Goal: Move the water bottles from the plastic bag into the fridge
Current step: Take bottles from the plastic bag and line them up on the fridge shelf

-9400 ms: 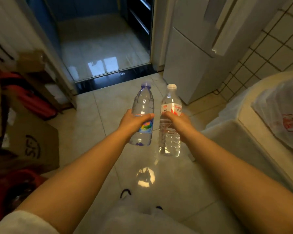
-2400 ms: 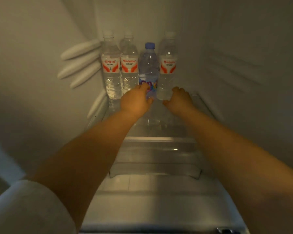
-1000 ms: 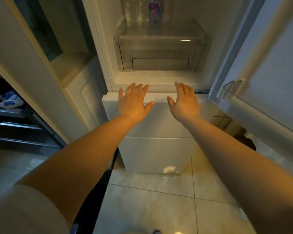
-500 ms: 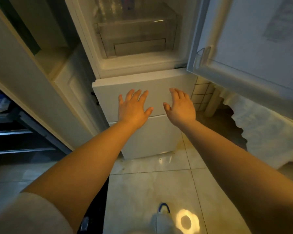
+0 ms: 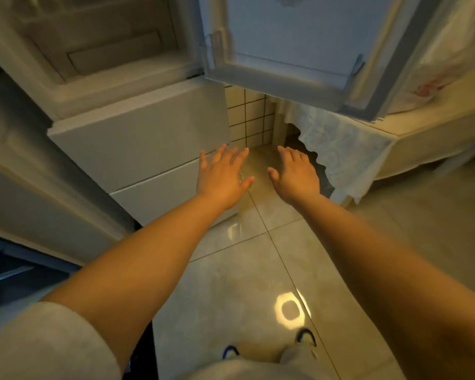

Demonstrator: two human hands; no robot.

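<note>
White fridge (image 5: 137, 138): upper door (image 5: 299, 42) hangs open.
Left hand (image 5: 221, 175): fingers spread, holding nothing.
Right hand (image 5: 296, 174): fingers straight, empty too.
Bottles: none clearly visible right now.
Thin plastic bag (image 5: 433, 86): on the counter, far right, red print.
Progress: looks like a return trip; bag contents hidden.
Writing: bag print too blurred to read.
</note>
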